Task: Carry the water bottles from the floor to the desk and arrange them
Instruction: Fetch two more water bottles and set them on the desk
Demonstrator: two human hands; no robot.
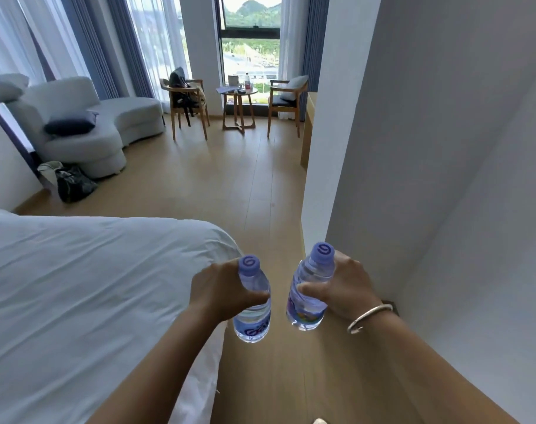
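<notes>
Fingers of the left hand [222, 290] are curled around the left bottle [253, 304], with the thumb lying across its front below the purple cap, so the hold is closed and firm. This bottle is upright and is carried in the air above the wooden floor [230, 191], just beside the corner of the white bed [77, 286]. To its right, near but apart, is the right bottle [309, 289], tilted a little at the top. The right hand [340, 289], with a silver bangle [369, 318] on the wrist, grips it in the same closed way, thumb in front.

The step in hand seems to be the carrying: both bottles are off the floor and not yet set down. A wooden tabletop edge [311, 101] shows behind the white wall [444, 148] at the right, which is probably the desk. The next move likely needs walking forward along the passage and turning right around the wall corner, keeping both bottles upright.
</notes>
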